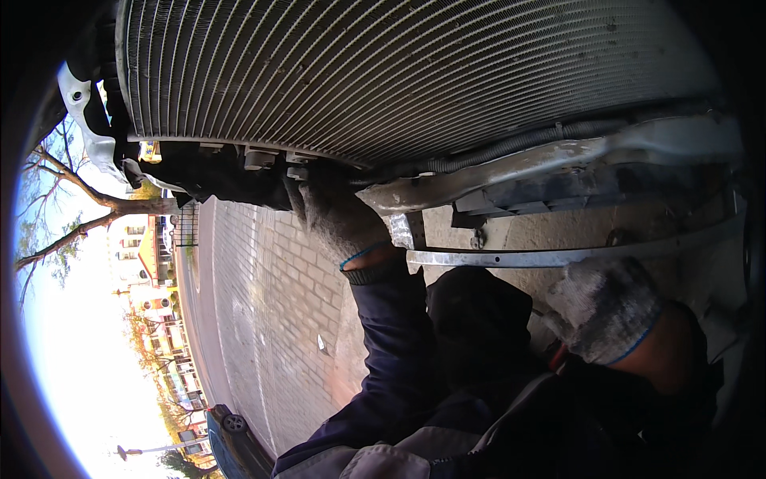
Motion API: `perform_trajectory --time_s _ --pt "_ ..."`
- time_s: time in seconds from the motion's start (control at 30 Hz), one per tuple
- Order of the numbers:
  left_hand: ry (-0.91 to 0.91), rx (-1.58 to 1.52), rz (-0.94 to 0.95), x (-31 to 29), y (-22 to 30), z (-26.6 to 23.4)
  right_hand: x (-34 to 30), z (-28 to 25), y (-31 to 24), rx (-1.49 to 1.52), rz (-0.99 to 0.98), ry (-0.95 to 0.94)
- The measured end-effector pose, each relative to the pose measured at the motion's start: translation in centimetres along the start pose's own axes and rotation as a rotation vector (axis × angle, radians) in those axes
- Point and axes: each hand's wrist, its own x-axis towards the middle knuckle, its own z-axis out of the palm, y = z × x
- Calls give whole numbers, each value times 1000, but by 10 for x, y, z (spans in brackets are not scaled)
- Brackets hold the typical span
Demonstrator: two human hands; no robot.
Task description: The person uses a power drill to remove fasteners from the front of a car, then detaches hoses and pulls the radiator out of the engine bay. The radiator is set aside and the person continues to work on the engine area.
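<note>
Tally at inspection: one gloved left hand [339,217] and one gloved right hand [604,307], making two in total. Components counted include one finned radiator [359,72], one corrugated hose [527,141] and one pale metal strip [527,259]. Background count: one car [238,445] and one small white scrap [321,345].

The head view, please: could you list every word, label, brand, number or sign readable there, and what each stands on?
No text can be read in this view.
Finned radiator panel: no lettering visible.
Gloved left hand and gloved right hand: no lettering visible.
Yellow-and-white patch by the panel's lower-left corner: too small to read.
Distant building fronts: too small and blurred to read.
</note>
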Motion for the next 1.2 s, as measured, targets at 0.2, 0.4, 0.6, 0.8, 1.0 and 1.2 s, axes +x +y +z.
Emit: perform_trajectory --time_s 0.2,0.4,0.6,0.8,1.0,1.2 --pt "37 1 -40 10 -10 8 3 -2 -7 -34 152 -147" --pt "55 -164 -178 16 -26 16 1 -3 -10 -311 1 -127" --pt "33 728 113 9 -3 33 1 1 -16 -138 173 -109" --pt "191 388 79 9 8 40 5 -13 -21 -77 252 -188" --pt "465 -400 -100 9 26 64 6 -10 -13 215 248 -10" --pt "463 -362 -160 13 25 61 -1 -1 -4 520 338 -21"
